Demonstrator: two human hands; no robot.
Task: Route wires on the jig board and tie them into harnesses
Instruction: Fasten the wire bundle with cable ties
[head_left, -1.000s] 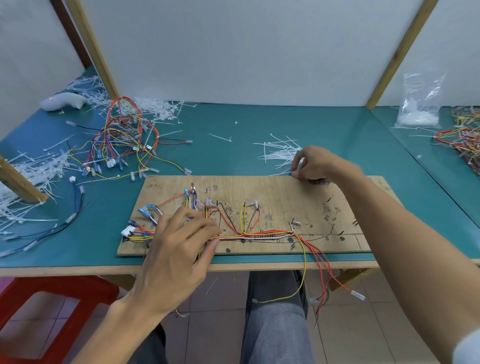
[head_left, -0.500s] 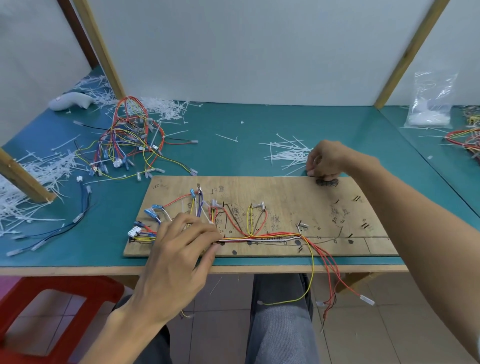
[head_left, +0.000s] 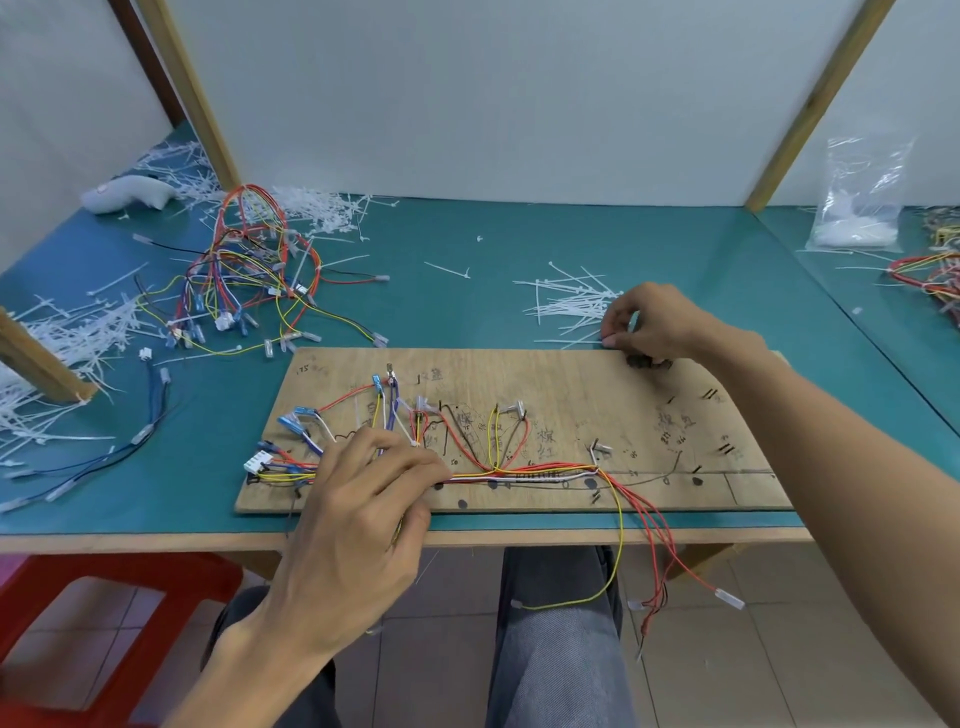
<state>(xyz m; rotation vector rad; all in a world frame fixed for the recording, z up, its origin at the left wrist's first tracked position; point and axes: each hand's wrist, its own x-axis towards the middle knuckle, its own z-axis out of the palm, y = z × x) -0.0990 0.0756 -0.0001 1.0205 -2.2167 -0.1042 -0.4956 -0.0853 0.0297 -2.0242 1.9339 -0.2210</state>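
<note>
Observer: Left hand (head_left: 363, 504) is curled down over the wire bundle (head_left: 530, 472) at the left part of the jig board (head_left: 571, 384), thumb and fingers gripping it against the wood. Right hand (head_left: 660, 325) is at the board's far edge, thumb and forefinger pinching one cable tie (head_left: 576, 341) at the fringe of the loose tie pile (head_left: 566, 301).

Checker: Bundle position?

Observer: It runs along the board's near edge, from the white connector (head_left: 257, 461) to a bent peg (head_left: 597, 451). Past the peg, the red wires (head_left: 670, 556) and one yellow wire (head_left: 621, 545) hang off the table edge, unsupported.

Checker: Risks?

Observer: Judgement only.
1. The hanging tails are near the knees, and a snag would drag the trunk off the peg.
2. If the left hand lifts to help thread the tie, the branches may spring out of their routes.
3. Ties in the pile lie crossed, so the pinched one may pull neighbours onto the board.
4. A tie cinched off its marked spot locks in a wrong branch length.

Checker: Ties on the bundle so far?

Observer: Cannot tell; too small.
</note>
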